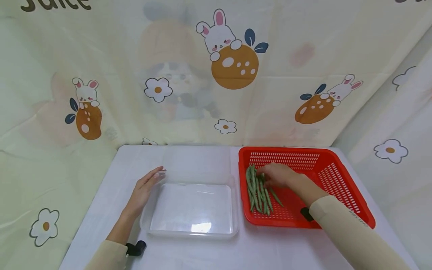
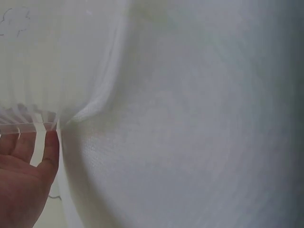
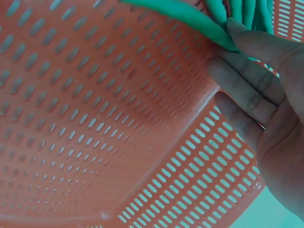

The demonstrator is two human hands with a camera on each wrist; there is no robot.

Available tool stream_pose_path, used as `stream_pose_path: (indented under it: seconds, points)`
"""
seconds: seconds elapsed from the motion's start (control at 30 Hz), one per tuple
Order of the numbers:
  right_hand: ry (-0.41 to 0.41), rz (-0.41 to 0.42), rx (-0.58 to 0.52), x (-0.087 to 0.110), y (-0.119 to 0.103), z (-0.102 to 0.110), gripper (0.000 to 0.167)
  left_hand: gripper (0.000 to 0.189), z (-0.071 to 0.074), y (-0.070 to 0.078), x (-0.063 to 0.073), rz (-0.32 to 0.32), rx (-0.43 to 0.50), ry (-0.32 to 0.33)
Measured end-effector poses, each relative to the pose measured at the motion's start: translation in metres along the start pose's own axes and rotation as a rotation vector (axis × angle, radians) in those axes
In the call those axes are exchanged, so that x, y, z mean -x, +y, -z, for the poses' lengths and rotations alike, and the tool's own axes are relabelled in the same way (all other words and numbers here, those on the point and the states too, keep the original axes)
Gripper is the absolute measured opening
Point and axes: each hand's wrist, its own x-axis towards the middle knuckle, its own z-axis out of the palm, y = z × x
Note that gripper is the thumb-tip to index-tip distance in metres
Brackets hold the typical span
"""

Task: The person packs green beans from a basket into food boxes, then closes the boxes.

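My right hand (image 1: pixel 277 174) reaches into the red basket (image 1: pixel 248 210) at the upper ends of several green beans (image 1: pixel 258 193), which lie in a bundle along its left side. In the right wrist view, the thumb and fingers of that hand (image 3: pixel 266 85) pinch around the end of one green bean (image 3: pixel 185 13); other beans stand just beyond the thumb. My left hand (image 1: pixel 143 191) rests at the back left corner of a clear plastic box (image 1: pixel 145 221). Its fingers are fairly straight and touch the rim (image 2: pixel 28 127) in the left wrist view.
The clear box's transparent lid part (image 1: pixel 199 161) seems to extend behind it, faint against the white tabletop (image 1: pixel 256 247). The basket stands to the right of the box with a narrow gap between. A printed curtain (image 1: pixel 189 123) hangs along the back.
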Motion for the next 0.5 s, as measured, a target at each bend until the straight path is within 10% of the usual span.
stream_pose_path:
  seconds: [0.5]
  points:
    - [0.036,0.001,-0.291,0.023,-0.009,0.034,0.048,0.052,0.000,0.002,0.000,0.016,-0.016,0.012]
